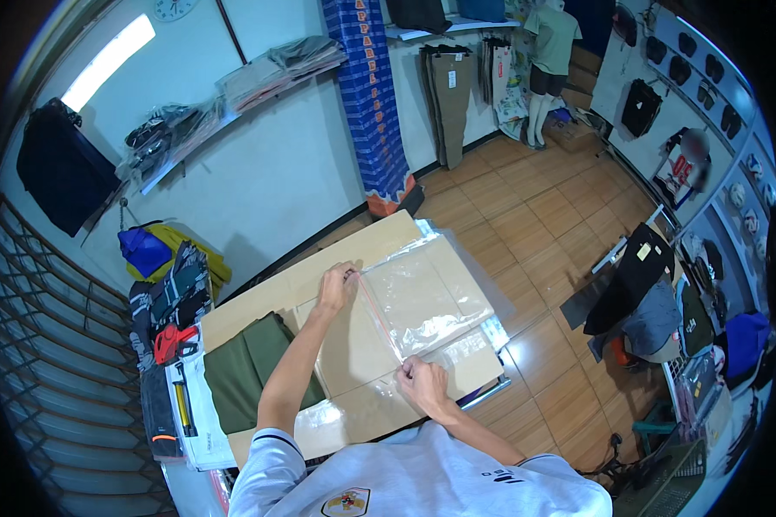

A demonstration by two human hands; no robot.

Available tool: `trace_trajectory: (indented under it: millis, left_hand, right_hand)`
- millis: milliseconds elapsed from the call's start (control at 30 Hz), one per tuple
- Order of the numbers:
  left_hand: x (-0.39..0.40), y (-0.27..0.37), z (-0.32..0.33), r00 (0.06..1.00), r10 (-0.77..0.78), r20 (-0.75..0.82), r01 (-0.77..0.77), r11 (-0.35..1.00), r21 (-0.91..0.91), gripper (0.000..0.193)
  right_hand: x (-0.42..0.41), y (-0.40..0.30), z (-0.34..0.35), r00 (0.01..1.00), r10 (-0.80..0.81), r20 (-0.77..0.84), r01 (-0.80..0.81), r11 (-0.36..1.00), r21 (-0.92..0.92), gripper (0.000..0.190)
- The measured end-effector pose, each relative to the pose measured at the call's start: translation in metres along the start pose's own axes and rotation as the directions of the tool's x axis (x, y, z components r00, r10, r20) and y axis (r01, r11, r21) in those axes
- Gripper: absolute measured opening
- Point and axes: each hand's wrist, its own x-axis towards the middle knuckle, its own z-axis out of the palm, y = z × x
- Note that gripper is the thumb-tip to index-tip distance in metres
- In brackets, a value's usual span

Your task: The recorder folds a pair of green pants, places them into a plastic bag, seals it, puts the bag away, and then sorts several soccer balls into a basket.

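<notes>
A clear plastic bag (420, 291) lies spread over cardboard (252, 297) on the table, one edge marked by a thin reddish strip. At the upper end of that strip, my left hand (339, 284) pinches the bag's corner. The lower end is pinched between the fingers of my right hand (423, 382), so the edge runs straight between both hands. A folded dark green cloth garment (246, 371) lies on the cardboard, partly under my left forearm. Another piece of clear plastic (465, 349) lies near the cardboard's right end.
Left of the garment are a red tape dispenser (173, 342), a yellow and black tool (184, 404) and white packaging (210, 446). Folded clothes (181, 284) are stacked beyond them. A patterned pillar (368, 97) rises behind the table. Clothes lie on a rack (640, 284) to the right.
</notes>
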Motion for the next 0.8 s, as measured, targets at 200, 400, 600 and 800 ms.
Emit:
trace_trajectory:
  millis: [200, 400, 600, 800]
  left_hand:
    - [-0.022, -0.012, -0.033, 0.999, 0.043, 0.015, -0.044, 0.993, 0.111, 0.013]
    - [-0.034, -0.015, -0.046, 1.000, 0.017, 0.022, -0.020, 0.990, 0.138, 0.013]
    - [-0.046, -0.017, -0.055, 0.999, 0.025, -0.027, -0.020, 0.989, 0.147, 0.017]
    - [-0.079, -0.001, -0.090, 0.983, 0.161, -0.085, -0.151, 0.983, 0.108, 0.028]
  right_hand:
    - [-0.011, -0.027, 0.015, 0.998, 0.001, 0.066, -0.002, 1.000, 0.012, 0.015]
    - [-0.022, -0.038, 0.032, 0.996, 0.031, 0.080, -0.032, 0.999, 0.008, 0.017]
    - [-0.030, -0.044, 0.045, 0.998, 0.048, 0.030, -0.047, 0.998, -0.037, 0.018]
    - [-0.028, -0.058, 0.040, 0.998, 0.046, -0.034, -0.051, 0.987, -0.156, 0.018]
